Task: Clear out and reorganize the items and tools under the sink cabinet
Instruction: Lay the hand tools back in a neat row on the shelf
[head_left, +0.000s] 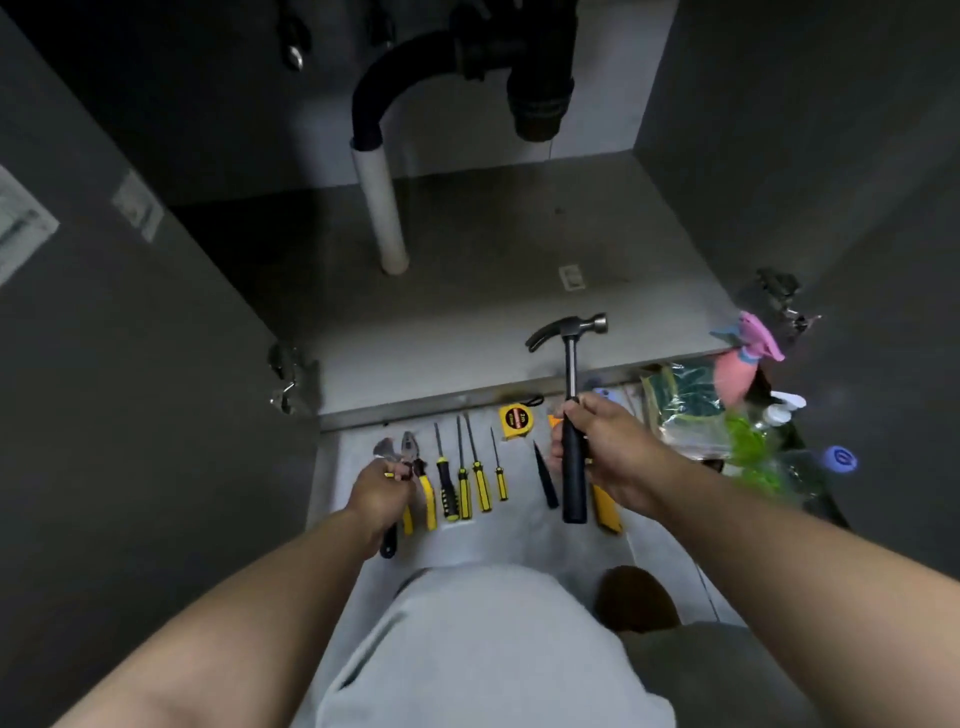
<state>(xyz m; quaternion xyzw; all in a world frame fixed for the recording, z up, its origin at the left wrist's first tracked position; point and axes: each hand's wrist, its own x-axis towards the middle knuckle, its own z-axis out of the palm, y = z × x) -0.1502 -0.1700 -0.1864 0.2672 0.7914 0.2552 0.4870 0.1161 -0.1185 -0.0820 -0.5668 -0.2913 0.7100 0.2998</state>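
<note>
Gripping wrench (385, 451) in left hand (382, 491), with fingers (396, 472) curled tight about its shank, low at left end of tool row on floor (493, 540). Gripping hammer (571, 364) in right hand (608, 441), with fingers (586, 408) wrapped fully round black handle; held upright, head just above cabinet front edge. Lying between on floor: pliers (425, 486), screwdrivers (462, 483), tape (514, 415).

Probably restocking cabinet floor (493, 249). Carry heavy head low, lay flat with handle toward door, keep clear of pipe (382, 208), leave room alongside for wrench. Avoid knocking row.
</note>
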